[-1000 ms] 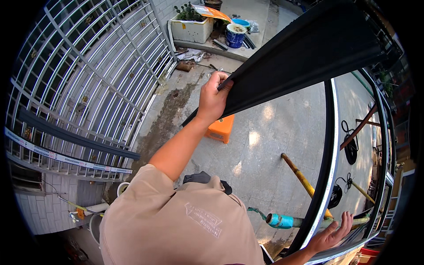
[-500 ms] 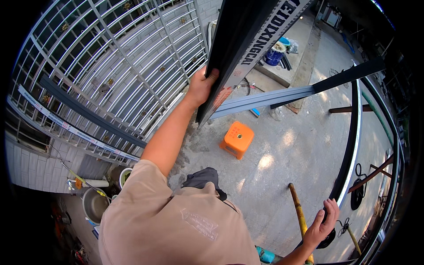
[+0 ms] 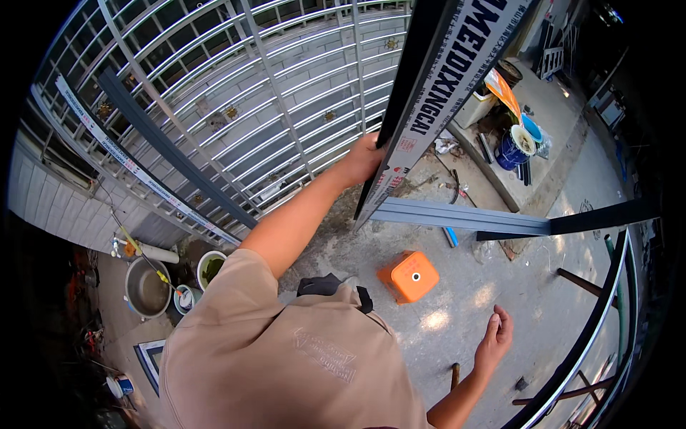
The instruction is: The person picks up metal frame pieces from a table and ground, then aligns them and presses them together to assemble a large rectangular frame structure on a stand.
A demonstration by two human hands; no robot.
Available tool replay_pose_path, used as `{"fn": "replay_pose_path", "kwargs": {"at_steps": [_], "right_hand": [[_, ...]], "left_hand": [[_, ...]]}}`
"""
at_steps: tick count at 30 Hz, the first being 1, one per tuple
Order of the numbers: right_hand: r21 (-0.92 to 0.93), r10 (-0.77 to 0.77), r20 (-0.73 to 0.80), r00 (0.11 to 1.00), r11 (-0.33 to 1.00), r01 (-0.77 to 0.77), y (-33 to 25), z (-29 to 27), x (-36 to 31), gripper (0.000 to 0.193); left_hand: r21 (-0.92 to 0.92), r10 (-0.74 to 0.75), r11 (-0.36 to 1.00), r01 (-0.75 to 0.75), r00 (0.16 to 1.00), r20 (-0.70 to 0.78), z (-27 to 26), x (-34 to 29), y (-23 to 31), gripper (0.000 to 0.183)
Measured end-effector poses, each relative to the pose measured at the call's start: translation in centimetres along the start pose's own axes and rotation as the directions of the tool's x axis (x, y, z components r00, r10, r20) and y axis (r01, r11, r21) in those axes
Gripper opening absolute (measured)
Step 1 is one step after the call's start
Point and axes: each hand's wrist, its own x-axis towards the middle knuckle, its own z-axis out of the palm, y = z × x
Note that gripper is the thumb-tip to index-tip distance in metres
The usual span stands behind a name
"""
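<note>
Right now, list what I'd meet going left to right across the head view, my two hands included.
Round grey basin, white bucket with green contents, left hand gripping the long dark profile, orange stool, right hand, black-and-silver frame.

Down the white face of the bar (image 3: 429, 121) run big, bold, dark Latin capitals, clear enough to read, with rows of much smaller dark characters along the edges, and red characters beside a small red outlined mark near the lower end. The white strip (image 3: 136, 166) by the grille (image 3: 279, 93) carries repeated dark and red printing, too small to read here. Pale, tilted lettering in several short lines, partly blurred, stands with a thin-lined figure on the shirt (image 3: 286, 350), and the print on the tub (image 3: 120, 387) cannot be made out.
</note>
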Motion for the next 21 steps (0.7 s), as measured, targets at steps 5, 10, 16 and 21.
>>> {"fn": "replay_pose_path", "kwargs": {"at_steps": [5,10,16,21], "right_hand": [[0.038,0.03,0.212,0.977,0.999,-0.039,4.0,7.3,8.4,0.03],[-0.013,0.309,0.38,0.872,0.944,-0.329,10.9,12.1,17.7,0.053],[0.092,0.551,0.435,0.712,0.76,-0.644,18.7,18.5,27.9,0.073],[0.142,0.695,0.471,0.543,0.548,-0.824,23.7,23.2,35.7,0.108]], "left_hand": [[-0.052,-0.027,0.998,0.031,0.996,0.081,-3.8,3.1,-4.1,0.047],[-0.088,-0.009,0.996,0.012,1.0,0.027,-6.6,3.8,-7.3,0.045],[-0.113,-0.046,0.993,0.043,0.999,-0.024,-7.2,4.5,-5.4,0.049],[-0.099,-0.143,0.987,0.127,0.975,-0.172,-6.4,3.1,-5.3,0.033]]}}
